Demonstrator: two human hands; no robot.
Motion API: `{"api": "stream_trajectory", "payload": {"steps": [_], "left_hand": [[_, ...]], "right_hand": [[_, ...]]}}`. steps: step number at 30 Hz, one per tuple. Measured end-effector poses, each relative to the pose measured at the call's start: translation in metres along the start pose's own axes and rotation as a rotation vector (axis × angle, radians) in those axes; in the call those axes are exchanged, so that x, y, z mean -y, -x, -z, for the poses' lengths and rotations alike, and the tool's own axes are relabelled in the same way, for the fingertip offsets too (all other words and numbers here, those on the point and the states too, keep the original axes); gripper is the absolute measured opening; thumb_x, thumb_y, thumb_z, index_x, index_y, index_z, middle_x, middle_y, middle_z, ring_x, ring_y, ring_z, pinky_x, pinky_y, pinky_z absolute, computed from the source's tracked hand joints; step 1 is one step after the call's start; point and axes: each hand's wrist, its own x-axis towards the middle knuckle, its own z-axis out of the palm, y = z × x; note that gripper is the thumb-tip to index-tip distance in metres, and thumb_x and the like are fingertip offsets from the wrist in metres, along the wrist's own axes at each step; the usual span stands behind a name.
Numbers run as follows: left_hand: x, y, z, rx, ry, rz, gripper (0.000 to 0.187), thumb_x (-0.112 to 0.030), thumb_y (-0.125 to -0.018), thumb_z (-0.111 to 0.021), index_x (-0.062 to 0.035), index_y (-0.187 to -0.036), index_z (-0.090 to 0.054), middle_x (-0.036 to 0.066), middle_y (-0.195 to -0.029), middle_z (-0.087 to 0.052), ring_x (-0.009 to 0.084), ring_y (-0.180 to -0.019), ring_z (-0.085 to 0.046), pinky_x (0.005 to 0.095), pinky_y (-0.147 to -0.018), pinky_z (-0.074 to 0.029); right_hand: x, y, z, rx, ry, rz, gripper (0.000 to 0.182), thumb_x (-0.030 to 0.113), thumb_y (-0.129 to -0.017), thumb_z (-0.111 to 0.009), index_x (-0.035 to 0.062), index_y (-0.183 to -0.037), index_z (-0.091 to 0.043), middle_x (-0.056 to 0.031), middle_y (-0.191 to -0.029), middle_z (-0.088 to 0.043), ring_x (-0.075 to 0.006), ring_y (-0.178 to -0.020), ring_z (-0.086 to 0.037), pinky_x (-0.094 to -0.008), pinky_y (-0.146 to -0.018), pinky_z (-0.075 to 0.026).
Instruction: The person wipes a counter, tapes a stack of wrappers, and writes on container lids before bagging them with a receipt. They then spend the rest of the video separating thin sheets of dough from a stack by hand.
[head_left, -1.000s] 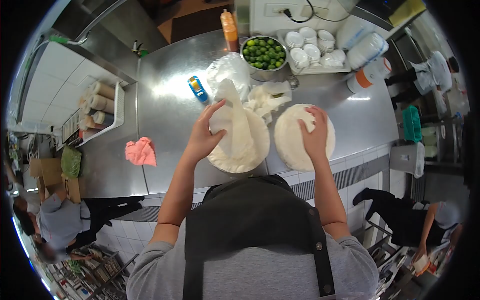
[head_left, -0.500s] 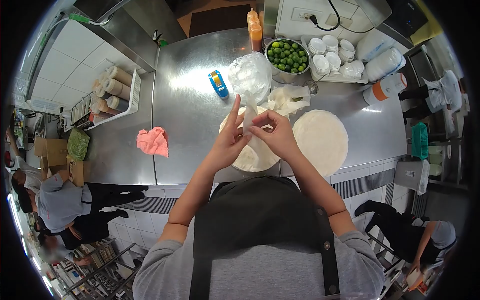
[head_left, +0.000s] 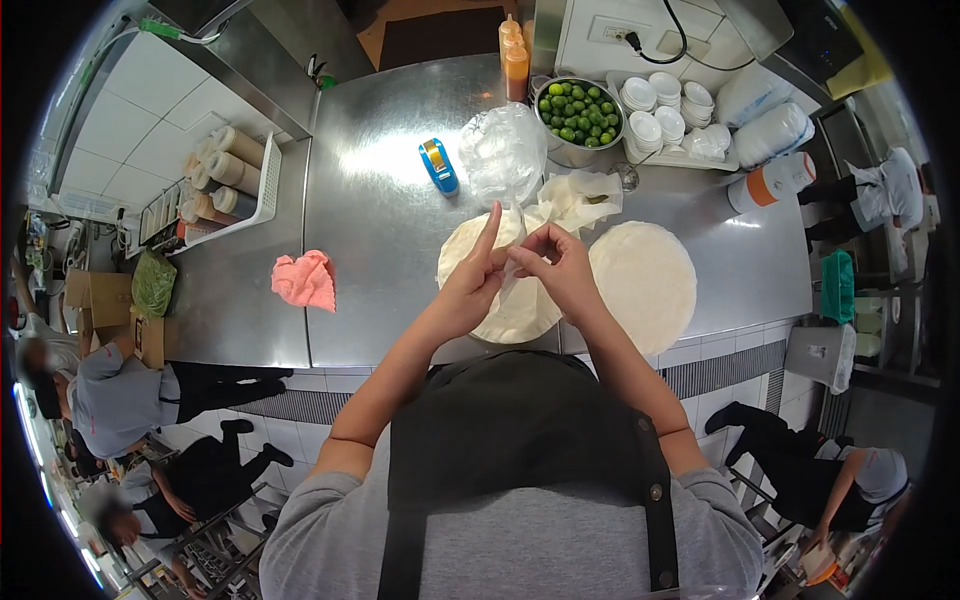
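Observation:
Between both hands is a thin, whitish dough wrapper (head_left: 516, 226), mostly hidden by the fingers. My left hand (head_left: 470, 290) pinches it from the left, its index finger pointing up and away. From the right, the thumb and fingertips of my right hand (head_left: 562, 272) close on the same wrapper. Below them lies a round stack of pale wrappers (head_left: 520, 320), partly covered by the hands. A second round stack (head_left: 643, 288) is to the right of my right hand. Crumpled pale sheets (head_left: 578, 200), with something small and green on them, lie just beyond.
Farther back are a clear plastic bag (head_left: 503, 152), a blue tape dispenser (head_left: 438, 167), a bowl of green limes (head_left: 577, 113) and sauce bottles (head_left: 515, 72). A pink cloth (head_left: 305, 281) lies left. White lidded cups (head_left: 668, 125) stand right. Several people work around the counter.
My fingers have drawn closer together around the wrapper, which shows less than before. Both hands have shifted slightly to the right. At lower left, co-workers have changed position.

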Motion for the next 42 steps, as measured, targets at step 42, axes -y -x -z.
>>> {"api": "stream_trajectory", "payload": {"steps": [42], "left_hand": [[0.036, -0.024, 0.001, -0.372, -0.070, 0.018, 0.055, 0.001, -0.092, -0.062, 0.0011, -0.145, -0.045, 0.012, -0.085, -0.075, 0.0062, -0.070, -0.060, 0.0229, -0.065, -0.047]], "right_hand": [[-0.030, 0.000, 0.022, 0.000, 0.098, 0.096, 0.006, 0.002, -0.085, -0.063, 0.0023, -0.083, -0.057, -0.0008, -0.082, -0.060, -0.0088, -0.079, -0.058, -0.0268, -0.072, -0.051]]}}
